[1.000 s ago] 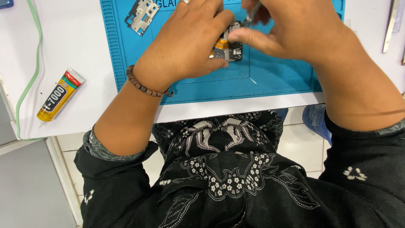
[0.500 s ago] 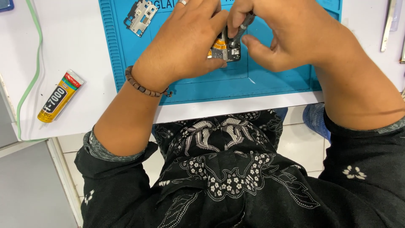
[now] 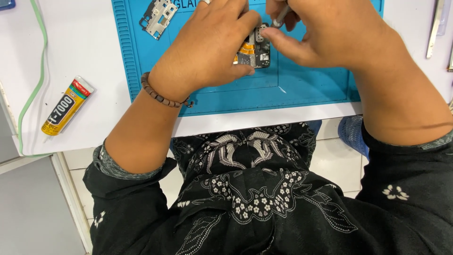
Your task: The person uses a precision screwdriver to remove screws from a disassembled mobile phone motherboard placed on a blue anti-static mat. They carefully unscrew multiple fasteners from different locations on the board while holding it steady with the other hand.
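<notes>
Left hand (image 3: 207, 52) clamped one board (image 3: 252, 49) on the far blue mat (image 3: 306, 85); right hand (image 3: 325, 35) pinched one tool (image 3: 281, 16) above it. One frame (image 3: 158, 18) far left, one glue tube (image 3: 66, 106) left.

Two hands show, the left hand (image 3: 207, 47) and the right hand (image 3: 325, 33), both over one blue work mat (image 3: 302, 85) on one white table (image 3: 80, 52). One small circuit board assembly (image 3: 255, 49) sits between the fingers, and one thin metal tool (image 3: 281, 15) is at the right hand. One bare metal frame plate (image 3: 158, 18) lies on the mat's far left part. One yellow glue tube (image 3: 66, 106) lies on the table, beside one pale green cable (image 3: 35, 89). One brown bead bracelet (image 3: 160, 97) circles the left wrist. One ring (image 3: 204, 2) shows on a left finger. One slim metal tool (image 3: 433, 28) lies at the right edge.
</notes>
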